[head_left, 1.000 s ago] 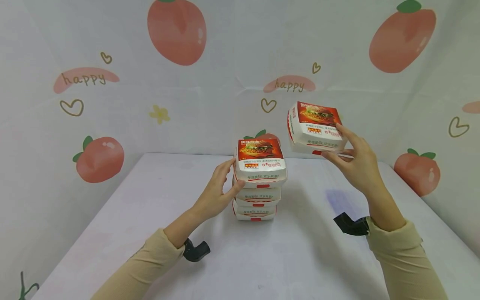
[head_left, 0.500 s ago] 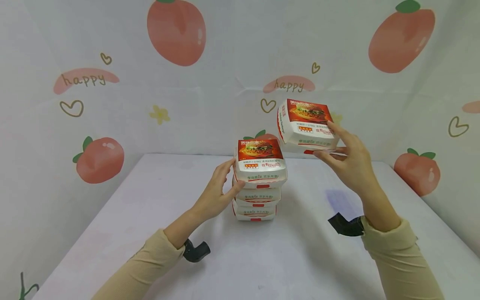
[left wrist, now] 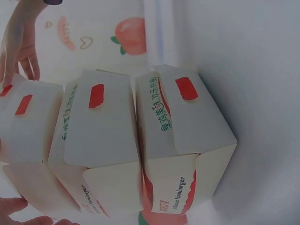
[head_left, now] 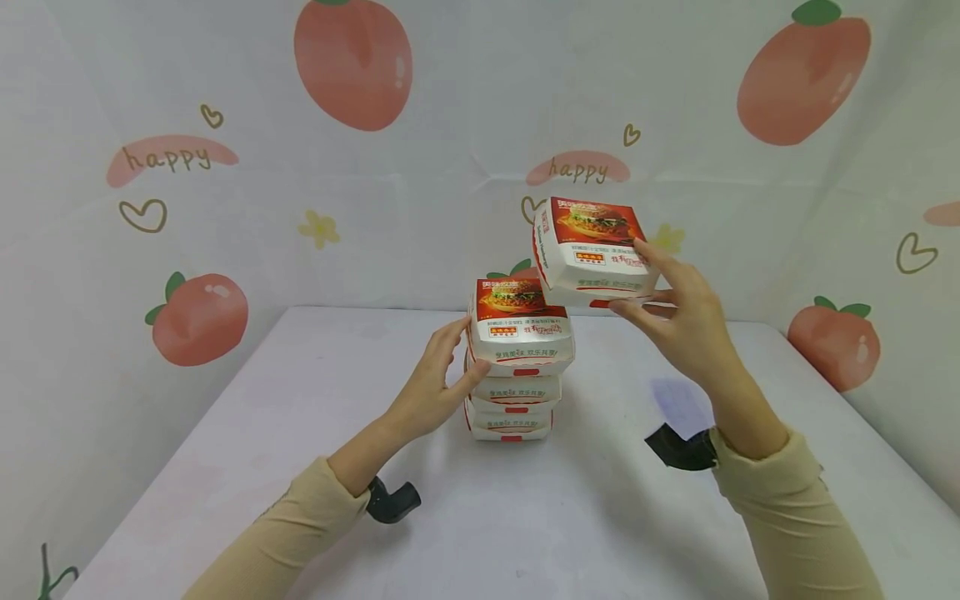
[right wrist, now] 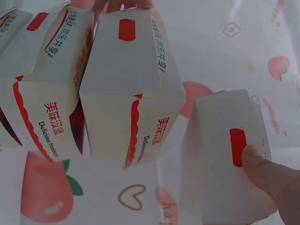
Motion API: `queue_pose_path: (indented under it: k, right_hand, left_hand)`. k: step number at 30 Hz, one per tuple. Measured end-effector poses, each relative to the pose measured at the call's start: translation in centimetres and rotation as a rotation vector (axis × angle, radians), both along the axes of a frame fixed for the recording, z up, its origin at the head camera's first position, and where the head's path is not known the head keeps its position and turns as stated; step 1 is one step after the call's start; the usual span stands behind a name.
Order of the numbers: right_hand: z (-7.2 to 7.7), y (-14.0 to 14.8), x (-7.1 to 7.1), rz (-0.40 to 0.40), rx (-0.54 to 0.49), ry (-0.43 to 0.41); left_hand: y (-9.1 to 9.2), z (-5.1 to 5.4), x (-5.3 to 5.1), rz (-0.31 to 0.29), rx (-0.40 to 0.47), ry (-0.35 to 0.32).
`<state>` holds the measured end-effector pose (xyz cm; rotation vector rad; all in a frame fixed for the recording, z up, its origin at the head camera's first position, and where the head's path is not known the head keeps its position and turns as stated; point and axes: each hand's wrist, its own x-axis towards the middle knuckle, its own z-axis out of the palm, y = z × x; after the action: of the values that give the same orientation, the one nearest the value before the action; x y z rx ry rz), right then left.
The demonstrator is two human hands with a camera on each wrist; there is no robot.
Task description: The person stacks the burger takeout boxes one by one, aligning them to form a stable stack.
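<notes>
My right hand [head_left: 686, 312] pinches a white hamburger box [head_left: 596, 250] with a red burger picture on its lid. The held box is slightly tilted, above and to the right of a stack of similar boxes, apart from it in the right wrist view. In that view my right thumb [right wrist: 267, 176] presses beside the red tab of the held box [right wrist: 220, 197]. My left hand [head_left: 431, 383] touches the left side of the stack's top hamburger box [head_left: 521, 342], its thumb at the front corner. Beneath are a middle box [head_left: 517, 392] and a bottom box [head_left: 510, 425].
The stack stands on a white table [head_left: 450, 533]. Behind it hangs a pale cloth [head_left: 442, 208] printed with red fruit, hearts and lettering. Black straps [head_left: 393, 502] show at both cuffs.
My right hand has carried the held hamburger box left and slightly upward, so that in the head view it overlaps the stack's top right corner. My left hand and the stack have stayed still.
</notes>
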<state>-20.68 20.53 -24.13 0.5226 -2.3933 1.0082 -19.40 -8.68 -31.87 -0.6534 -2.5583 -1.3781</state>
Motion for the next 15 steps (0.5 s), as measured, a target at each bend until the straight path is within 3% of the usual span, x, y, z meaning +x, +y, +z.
queue_pose_path:
  k: [15]
  right_hand:
    - [-0.3,-2.0,0.1,0.046,0.008,-0.016]
  left_hand:
    - [-0.1,0.0,-0.1,-0.007,0.001,0.01]
